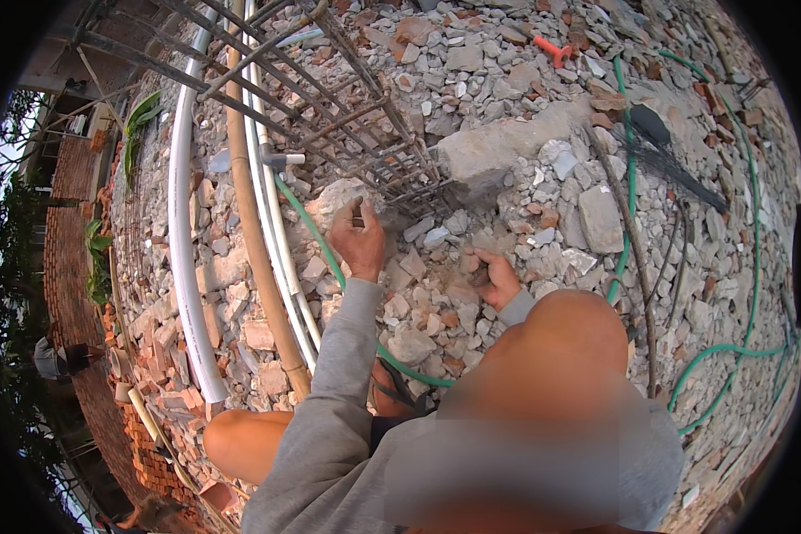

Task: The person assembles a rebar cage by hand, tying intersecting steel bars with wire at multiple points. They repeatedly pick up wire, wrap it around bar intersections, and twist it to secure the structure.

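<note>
My left hand (360, 238) is raised over the rubble, its fingers half curled and apart with nothing seen between them. Right behind it lies a pale chunk of broken concrete (336, 195). Lower and to the right, my right hand (495, 279) hovers close above small stones, its thumb and forefinger bent with a gap between them. Between the two hands is a dusty patch of loose rubble (436, 287). Just beyond my hands, the end of a rusty steel rebar cage (365, 133) comes down to the ground.
A large concrete block (512, 147) lies beside the cage. To the left run a thick white pipe (181, 214), a bamboo pole (247, 196) and thin white pipes (280, 258). A green hose (316, 233) crosses the rubble. An orange tool handle (554, 51) lies far off.
</note>
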`<state>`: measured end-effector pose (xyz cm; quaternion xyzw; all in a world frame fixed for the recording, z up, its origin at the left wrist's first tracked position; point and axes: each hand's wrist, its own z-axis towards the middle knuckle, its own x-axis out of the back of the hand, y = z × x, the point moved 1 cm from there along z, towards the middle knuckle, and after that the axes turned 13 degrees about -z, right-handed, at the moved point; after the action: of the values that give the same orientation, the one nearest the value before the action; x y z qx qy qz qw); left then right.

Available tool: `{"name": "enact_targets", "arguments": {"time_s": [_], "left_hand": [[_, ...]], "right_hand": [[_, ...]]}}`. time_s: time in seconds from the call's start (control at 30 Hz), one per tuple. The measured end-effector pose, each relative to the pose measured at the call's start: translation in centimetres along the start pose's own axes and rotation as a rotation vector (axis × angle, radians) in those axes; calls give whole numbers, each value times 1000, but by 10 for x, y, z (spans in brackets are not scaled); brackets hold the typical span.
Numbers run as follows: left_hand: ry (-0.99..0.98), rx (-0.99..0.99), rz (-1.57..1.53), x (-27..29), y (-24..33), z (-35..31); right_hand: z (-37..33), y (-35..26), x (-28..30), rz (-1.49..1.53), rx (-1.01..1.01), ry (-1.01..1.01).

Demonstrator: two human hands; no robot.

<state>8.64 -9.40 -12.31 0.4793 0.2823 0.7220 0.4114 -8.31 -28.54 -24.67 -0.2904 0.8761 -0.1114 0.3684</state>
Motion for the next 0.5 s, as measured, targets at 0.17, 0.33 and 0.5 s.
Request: {"name": "enact_targets", "arguments": {"time_s": [0.17, 0.33, 0.5], "left_hand": [[-440, -555, 145, -29, -5, -50], [-720, -657, 511, -48, -4, -58], [-923, -399, 691, -47, -29, -36]], "right_hand": [[-17, -8, -15, -9, -81, -17], [-46, -20, -15, -227, -65, -18], [-64, -35, -10, -445, 149, -75]]}}
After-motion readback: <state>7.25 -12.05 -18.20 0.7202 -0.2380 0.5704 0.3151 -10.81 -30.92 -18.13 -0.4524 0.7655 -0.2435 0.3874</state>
